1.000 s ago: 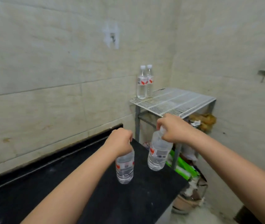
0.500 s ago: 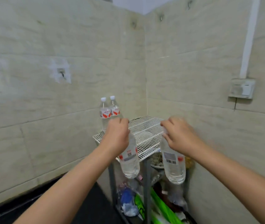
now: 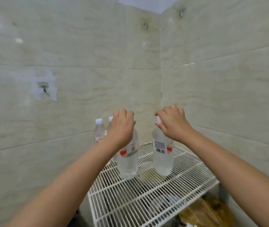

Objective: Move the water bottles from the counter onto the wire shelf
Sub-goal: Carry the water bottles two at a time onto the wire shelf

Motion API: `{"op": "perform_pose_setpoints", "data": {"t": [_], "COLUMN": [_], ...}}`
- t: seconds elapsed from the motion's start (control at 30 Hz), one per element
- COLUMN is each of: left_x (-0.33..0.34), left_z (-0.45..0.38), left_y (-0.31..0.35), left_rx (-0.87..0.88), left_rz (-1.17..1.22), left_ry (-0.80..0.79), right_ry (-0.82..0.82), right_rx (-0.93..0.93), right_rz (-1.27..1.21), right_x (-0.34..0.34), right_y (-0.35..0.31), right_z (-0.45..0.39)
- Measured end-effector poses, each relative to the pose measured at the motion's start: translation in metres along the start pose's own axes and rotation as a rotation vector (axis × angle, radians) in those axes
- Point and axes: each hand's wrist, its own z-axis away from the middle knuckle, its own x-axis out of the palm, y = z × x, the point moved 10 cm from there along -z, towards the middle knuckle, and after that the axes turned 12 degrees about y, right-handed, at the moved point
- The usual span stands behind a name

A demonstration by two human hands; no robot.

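Observation:
My left hand [image 3: 122,126] grips the neck of a clear water bottle [image 3: 128,161] with a red and white label. My right hand [image 3: 171,122] grips the cap end of a second water bottle [image 3: 163,158], its barcode facing me. Both bottles hang upright with their bases at or just above the white wire shelf [image 3: 147,199]; I cannot tell if they touch it. Two more bottles [image 3: 99,131] stand at the shelf's back left by the wall, partly hidden behind my left hand.
The shelf sits in a corner between two tiled walls [image 3: 220,95]. A brownish item [image 3: 206,212] and other clutter lie beneath the wire grid. A damaged patch with a hook [image 3: 44,87] marks the left wall.
Both hands have carried their bottles from over the black counter across to the wire shelf and lowered them onto or just over its surface. The view has swung toward the corner.

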Motion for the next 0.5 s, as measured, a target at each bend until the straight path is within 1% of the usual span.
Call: {"op": "perform_pose_setpoints", "data": {"t": [0.1, 0.17, 0.23, 0.27, 0.37, 0.4, 0.5], "left_x": [0.034, 0.054, 0.067, 0.073, 0.112, 0.122, 0.138], "left_z": [-0.029, -0.044, -0.062, -0.069, -0.087, -0.093, -0.112], "left_y": [-0.005, -0.013, -0.014, -0.014, -0.023, -0.029, -0.036], "left_rx": [0.006, -0.03, -0.057, -0.045, -0.089, -0.131, -0.152], "left_rz": [-0.063, -0.099, -0.093, -0.16, -0.174, -0.177, -0.184], "left_ry": [0.022, 0.002, 0.091, 0.094, -0.03, -0.041, 0.028], "right_ry": [-0.023, -0.032, -0.04, -0.049, -0.057, -0.054, -0.056], "right_rx": [-0.033, -0.078, -0.125, -0.146, -0.166, -0.179, -0.202], "right_rz": [-0.073, -0.128, -0.186, -0.214, -0.296, -0.322, -0.389], "right_x": [0.041, 0.067, 0.094, 0.107, 0.137, 0.147, 0.174], "right_y": [0.017, 0.025, 0.036, 0.04, 0.052, 0.056, 0.061], "right_z": [-0.028, -0.045, -0.065, -0.073, -0.093, -0.099, -0.114]}}
